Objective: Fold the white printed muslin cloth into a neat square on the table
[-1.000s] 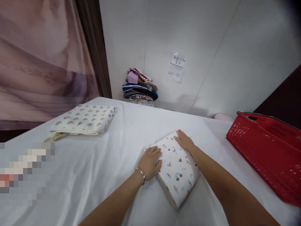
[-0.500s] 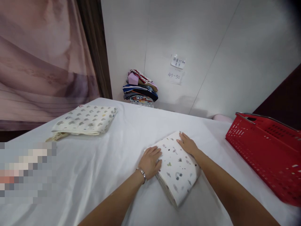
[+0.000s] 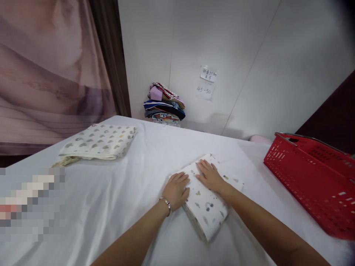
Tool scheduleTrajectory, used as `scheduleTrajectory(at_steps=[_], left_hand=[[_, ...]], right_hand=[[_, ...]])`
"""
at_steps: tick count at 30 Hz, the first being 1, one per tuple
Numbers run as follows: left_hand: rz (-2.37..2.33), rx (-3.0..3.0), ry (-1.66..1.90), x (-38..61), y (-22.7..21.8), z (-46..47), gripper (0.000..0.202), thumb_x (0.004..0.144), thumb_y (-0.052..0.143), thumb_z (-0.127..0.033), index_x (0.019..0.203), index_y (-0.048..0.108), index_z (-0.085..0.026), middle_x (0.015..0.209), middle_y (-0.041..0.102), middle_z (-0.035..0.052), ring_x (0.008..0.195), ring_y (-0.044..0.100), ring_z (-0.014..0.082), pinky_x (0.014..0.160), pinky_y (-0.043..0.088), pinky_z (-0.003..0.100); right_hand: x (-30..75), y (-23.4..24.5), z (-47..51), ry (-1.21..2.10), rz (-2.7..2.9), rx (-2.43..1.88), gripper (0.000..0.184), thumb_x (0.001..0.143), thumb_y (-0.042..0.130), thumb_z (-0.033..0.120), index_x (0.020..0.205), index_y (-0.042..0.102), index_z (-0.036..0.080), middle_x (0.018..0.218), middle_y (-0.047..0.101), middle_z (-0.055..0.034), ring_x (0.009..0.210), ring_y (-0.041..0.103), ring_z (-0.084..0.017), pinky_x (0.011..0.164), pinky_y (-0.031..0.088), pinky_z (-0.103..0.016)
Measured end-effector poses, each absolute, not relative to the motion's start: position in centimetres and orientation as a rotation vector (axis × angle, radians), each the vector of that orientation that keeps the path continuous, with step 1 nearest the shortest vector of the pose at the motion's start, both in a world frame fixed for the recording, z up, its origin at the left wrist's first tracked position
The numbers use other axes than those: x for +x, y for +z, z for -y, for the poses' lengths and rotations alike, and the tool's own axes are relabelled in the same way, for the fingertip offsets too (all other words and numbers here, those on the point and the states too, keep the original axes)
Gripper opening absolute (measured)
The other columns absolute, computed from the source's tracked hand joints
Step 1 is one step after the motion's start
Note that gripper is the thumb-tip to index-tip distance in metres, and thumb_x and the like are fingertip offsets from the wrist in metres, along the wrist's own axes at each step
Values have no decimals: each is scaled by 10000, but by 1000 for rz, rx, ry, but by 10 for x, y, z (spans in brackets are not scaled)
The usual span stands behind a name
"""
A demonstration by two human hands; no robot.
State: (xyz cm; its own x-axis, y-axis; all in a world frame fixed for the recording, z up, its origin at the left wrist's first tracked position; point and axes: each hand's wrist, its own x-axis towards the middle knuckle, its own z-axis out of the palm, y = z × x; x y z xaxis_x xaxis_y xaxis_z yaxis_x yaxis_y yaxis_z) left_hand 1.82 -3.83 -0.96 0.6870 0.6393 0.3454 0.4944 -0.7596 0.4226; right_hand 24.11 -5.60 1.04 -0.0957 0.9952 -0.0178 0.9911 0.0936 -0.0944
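A white folded cloth (image 3: 202,211) with small grey, green and brown prints lies at an angle in front of me. My left hand (image 3: 175,191), with a silver bracelet at the wrist, rests flat along its left edge, fingers stretched out. Spread on top of the same cloth, toward its far end, is my right hand (image 3: 211,177). A loose patterned flap (image 3: 237,181) sticks out past the right forearm. Part of the cloth is hidden under both hands and the right forearm.
A white sheet (image 3: 105,199) covers the surface. Another folded cloth (image 3: 105,141) with grey mushroom-like prints and a cord lies at the left. A red basket (image 3: 307,181) stands at the right. Folded fabrics (image 3: 164,107) are stacked by the wall. The lower left is pixelated.
My right hand has slid left from the cloth's far right edge onto its top. A flap now shows to the right of the forearm. My left hand has stayed on the left edge.
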Motion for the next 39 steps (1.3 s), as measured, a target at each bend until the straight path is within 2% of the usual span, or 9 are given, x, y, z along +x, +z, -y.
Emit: scheduleTrajectory(at_steps=[7,14,23,27,31,35,39], left_hand=[[-901,2608,677,19,-9,38,373,813,469,-258,1165,574,-190,1279,538,50,1253,389,228,1073,268,450],[-887,2587,745,20,-12,36,395,801,478,-235,1190,543,-201,1244,563,37,1239,400,224,1070,273,442],[-877,2583,792,20,-9,37,333,779,485,-202,1095,590,-206,1209,584,50,1216,430,236,1055,293,464],[-874,2589,799,20,-9,37,347,776,488,-200,1109,585,-201,1191,597,52,1207,438,238,1053,298,468],[-893,2589,775,19,-8,37,349,779,487,-200,1112,591,-211,1215,585,45,1218,432,236,1050,303,465],[-893,2605,758,19,-8,37,346,808,472,-236,1133,588,-207,1246,566,45,1223,430,236,1048,308,457],[-894,2611,745,19,-11,35,350,830,451,-254,1151,581,-209,1243,570,37,1224,428,228,1053,300,456]], right_hand=[[225,12,52,258,2324,-1986,686,884,194,598,1429,219,181,1501,129,-82,1376,72,-230,1084,69,-461],[200,14,46,296,2390,-1853,653,910,130,557,1416,255,165,1492,171,-77,1376,85,-201,1095,47,-446],[192,13,50,370,2330,-1840,607,922,176,523,1418,253,182,1497,152,-70,1377,73,-203,1091,55,-454],[188,16,49,437,2315,-1847,573,925,200,505,1407,281,207,1492,176,-50,1376,86,-192,1093,46,-454],[189,22,59,542,2260,-1871,596,915,221,524,1412,271,201,1499,144,-56,1379,65,-192,1097,50,-444],[188,23,85,505,2277,-1871,632,903,238,548,1432,208,204,1505,99,-62,1379,56,-198,1100,38,-439],[192,26,104,512,2335,-1877,648,900,234,553,1432,210,184,1506,79,-72,1380,48,-208,1102,49,-434]])
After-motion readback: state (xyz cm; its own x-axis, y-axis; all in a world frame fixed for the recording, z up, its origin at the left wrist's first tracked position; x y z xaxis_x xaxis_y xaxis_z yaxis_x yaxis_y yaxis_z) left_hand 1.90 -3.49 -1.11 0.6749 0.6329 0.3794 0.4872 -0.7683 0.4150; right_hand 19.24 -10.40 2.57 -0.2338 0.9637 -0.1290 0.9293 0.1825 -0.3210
